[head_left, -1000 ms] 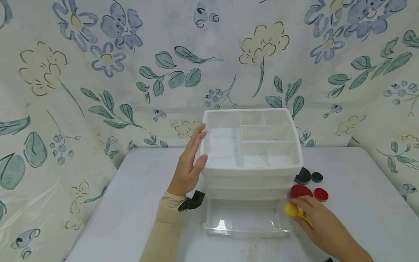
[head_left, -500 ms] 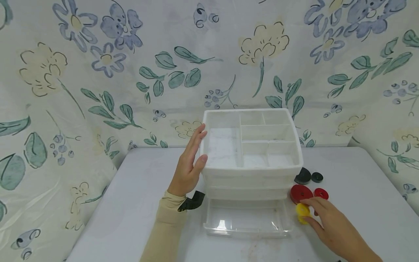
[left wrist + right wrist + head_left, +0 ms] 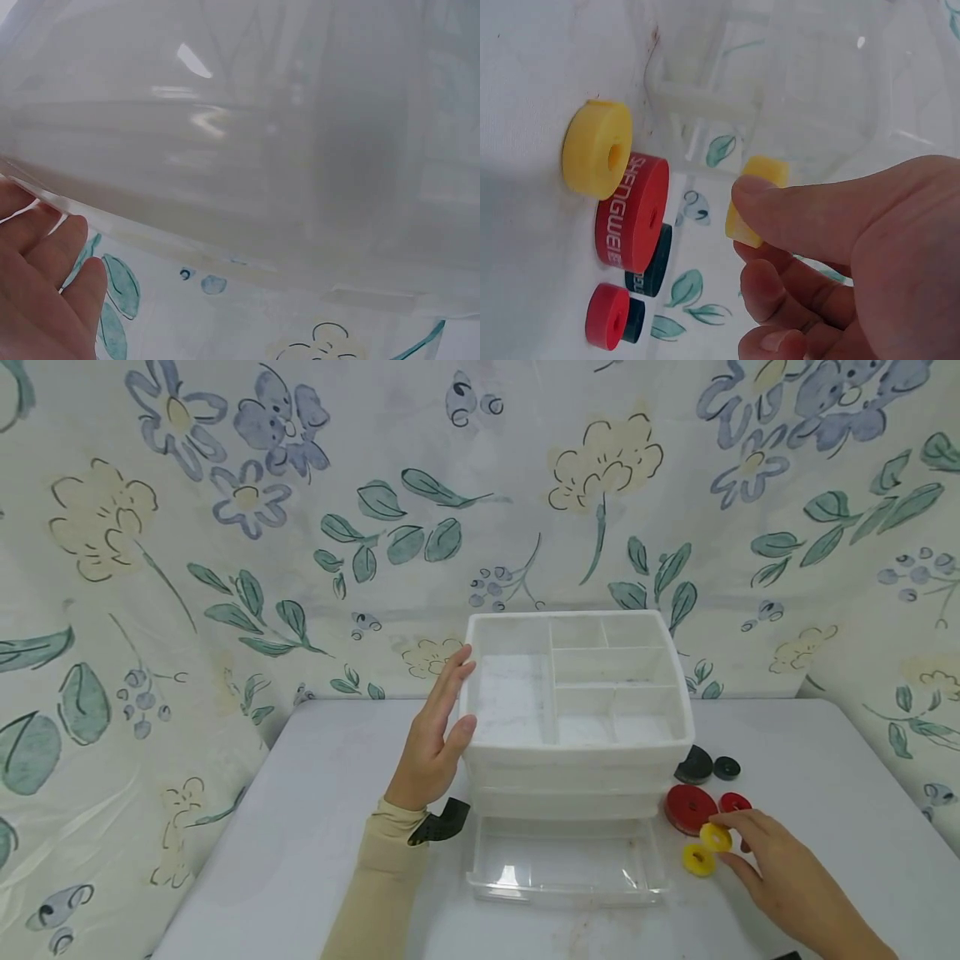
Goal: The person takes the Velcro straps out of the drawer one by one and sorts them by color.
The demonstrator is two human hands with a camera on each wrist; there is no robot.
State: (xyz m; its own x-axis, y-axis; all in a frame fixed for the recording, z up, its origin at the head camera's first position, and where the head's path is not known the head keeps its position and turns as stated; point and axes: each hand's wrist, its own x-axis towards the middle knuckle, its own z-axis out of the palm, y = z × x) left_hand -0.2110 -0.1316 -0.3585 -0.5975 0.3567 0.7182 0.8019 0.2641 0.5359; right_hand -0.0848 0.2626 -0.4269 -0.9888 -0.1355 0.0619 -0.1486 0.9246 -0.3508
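My left hand (image 3: 429,747) rests with straight fingers against the left side of a white plastic drawer organizer (image 3: 581,768). In the left wrist view its fingertips (image 3: 71,225) lie along the edge of the translucent wall. Between thumb and fingers, my right hand (image 3: 787,881) pinches a small yellow disc (image 3: 716,837) with a centre hole. Another yellow disc (image 3: 698,860) lies on the table just left of it. Behind are a large red disc (image 3: 690,808) and a small red disc (image 3: 735,802), the latter partly covered by my fingers.
The organizer's clear bottom drawer (image 3: 566,860) is pulled out towards me. Its top tray has several compartments. At its right back corner lie a large black disc (image 3: 693,766), partly hidden, and a small black disc (image 3: 727,767). A floral cloth (image 3: 450,485) hangs behind the table.
My right hand has moved right, away from the drawer, with one yellow disc. The other yellow disc now lies apart on the table. My left hand has stayed put.
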